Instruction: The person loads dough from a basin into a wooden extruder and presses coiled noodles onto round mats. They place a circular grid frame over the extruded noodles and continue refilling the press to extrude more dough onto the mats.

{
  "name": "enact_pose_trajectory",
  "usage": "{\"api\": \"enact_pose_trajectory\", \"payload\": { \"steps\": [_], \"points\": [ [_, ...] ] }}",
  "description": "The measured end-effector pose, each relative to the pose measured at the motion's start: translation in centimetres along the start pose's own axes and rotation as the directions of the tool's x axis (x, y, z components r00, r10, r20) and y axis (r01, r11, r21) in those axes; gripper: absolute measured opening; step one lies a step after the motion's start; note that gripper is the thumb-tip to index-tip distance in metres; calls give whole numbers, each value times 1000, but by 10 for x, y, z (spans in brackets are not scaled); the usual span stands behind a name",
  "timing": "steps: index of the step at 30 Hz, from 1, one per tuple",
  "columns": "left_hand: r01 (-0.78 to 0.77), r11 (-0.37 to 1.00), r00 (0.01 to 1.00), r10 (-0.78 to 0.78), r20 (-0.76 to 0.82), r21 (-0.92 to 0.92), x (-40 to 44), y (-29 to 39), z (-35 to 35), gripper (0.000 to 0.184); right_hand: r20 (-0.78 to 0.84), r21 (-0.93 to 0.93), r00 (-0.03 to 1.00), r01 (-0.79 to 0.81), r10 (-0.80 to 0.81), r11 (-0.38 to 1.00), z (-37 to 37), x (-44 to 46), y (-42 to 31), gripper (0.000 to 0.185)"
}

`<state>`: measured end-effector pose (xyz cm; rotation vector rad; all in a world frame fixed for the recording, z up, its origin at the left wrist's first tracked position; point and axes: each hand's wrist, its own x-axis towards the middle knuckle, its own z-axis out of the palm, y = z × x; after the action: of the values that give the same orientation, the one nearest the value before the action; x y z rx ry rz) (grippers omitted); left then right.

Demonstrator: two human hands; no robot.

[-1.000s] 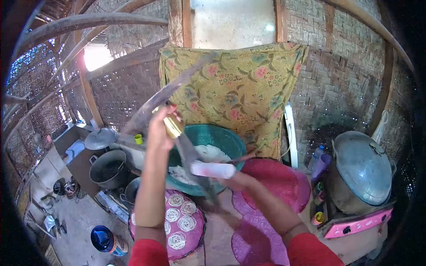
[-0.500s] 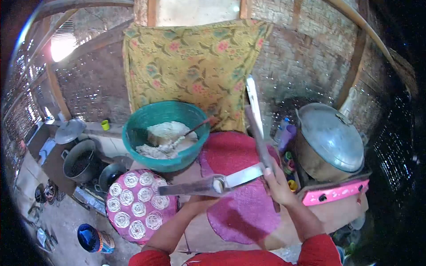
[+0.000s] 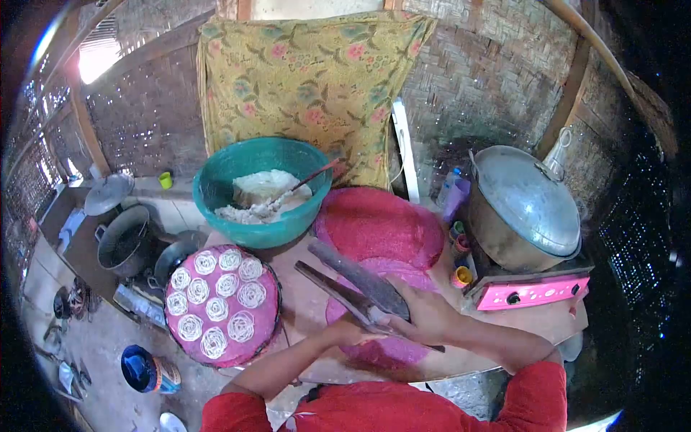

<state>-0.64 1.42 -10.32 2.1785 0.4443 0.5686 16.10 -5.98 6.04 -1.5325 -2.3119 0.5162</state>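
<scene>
Near the table's front edge, my left hand (image 3: 351,333) is closed around the lower wooden bar (image 3: 332,289) of a two-part tool. The darker upper bar (image 3: 356,272) lies close above it, at a slight angle, with my right hand (image 3: 426,314) wrapped round its near end. Something pale shows between the bars beside my fingers; its shape is partly hidden. Under and behind the tool lie round pink trays (image 3: 381,227). To the left, a round pink tray (image 3: 229,348) bears several coils of white strands (image 3: 217,309).
A green basin (image 3: 263,234) with white dough and a stick stands behind. At right are a large lidded pot (image 3: 522,205), a pink stove (image 3: 533,291) and small jars (image 3: 462,276). Dark pots (image 3: 124,248) stand at left, a blue bucket (image 3: 140,369) on the floor.
The separated parts of the tool have come together above the front pink tray. Both hands have moved close to each other, and the view has tilted further down.
</scene>
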Motion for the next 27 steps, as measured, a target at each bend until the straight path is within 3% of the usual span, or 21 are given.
{"api": "enact_pose_trajectory", "payload": {
  "steps": [1, 2, 3, 4, 5, 6, 7, 8, 9, 10, 13, 15, 16, 17, 19, 22, 23, 25, 27],
  "points": [
    [7, 1000, 1000, -7, -2, -6, -2, 1, 1, 30, -97, 66, 990, 106, -99, 992, 8, 0, 8, 68],
    [22, 996, 1000, -21, 14, -92, 0, 9, -7, 37, -88, 70, 991, 107, -100, 992, 6, 0, 21, 68],
    [186, 982, 973, -180, 142, -34, -1, 17, -19, 42, 354, 369, 921, -299, 164, 880, -4, -3, 40, 68],
    [326, 943, 906, -331, 264, 63, -2, 32, -34, 48, 769, 401, 603, -715, 214, 573, -9, -7, 56, 69],
    [124, 984, 990, -115, 78, -127, -8, 41, -43, 53, 780, 392, 590, -720, 208, 573, -1, -18, 68, 69],
    [45, 951, 997, -60, -39, -305, -13, 54, -61, 57, 762, 598, 647, -719, 25, 355, 14, -35, 78, 70],
    [-1, 821, 973, -130, -189, -571, -11, 67, -77, 62, 688, 725, 714, -684, -133, 83, 24, -44, 82, 72],
    [-159, 564, 901, -254, -353, -811, -7, 79, -91, 69, 653, 750, 746, -661, -129, -23, 19, -46, 70, 76],
    [-380, 277, 803, -376, -463, -883, 1, 88, -100, 76, 665, 738, 735, -674, -132, -31, 19, -43, 70, 76],
    [-548, 60, 724, -465, -509, -835, 12, 90, -106, 84, 695, 714, 709, -701, -118, -6, 19, -41, 71, 77],
    [-522, -160, 794, -450, -409, -838, 27, 41, -112, 68, 769, 617, 614, -785, -177, -44, 32, -35, 87, 78],
    [-552, -206, 790, -439, -428, -808, 35, -26, -88, 64, 796, 605, 604, -795, -48, 31, 34, -26, 92, 77],
    [-572, -248, 789, -426, -442, -782, 37, -55, -76, 62, 773, 608, 616, -787, 148, 103, 35, -23, 81, 74],
    [-574, -250, 788, -426, -444, -780, 37, -73, -66, 62, 774, 606, 615, -788, 149, 105, 41, -20, 83, 74],
    [-636, -244, 723, -520, -454, -733, 34, -97, -46, 57, 796, 523, 573, -813, 195, 256, 58, -15, 95, 70],
    [-677, -242, 649, -642, -408, -695, 24, -119, -27, 53, 795, 479, 547, -831, 262, 282, 74, -12, 92, 70],
    [-676, -243, 650, -642, -407, -696, 23, -127, -23, 53, 810, 443, 517, -849, 276, 288, 77, -11, 92, 70],
    [-678, -386, 711, -560, -426, -625, 20, -132, -22, 53, 800, 412, 516, -844, 307, 343, 82, -5, 99, 71],
    [-706, -322, 668, -599, -441, -631, 19, -128, -33, 52, 787, 378, 515, -838, 340, 393, 85, -4, 99, 71]
  ]
}}
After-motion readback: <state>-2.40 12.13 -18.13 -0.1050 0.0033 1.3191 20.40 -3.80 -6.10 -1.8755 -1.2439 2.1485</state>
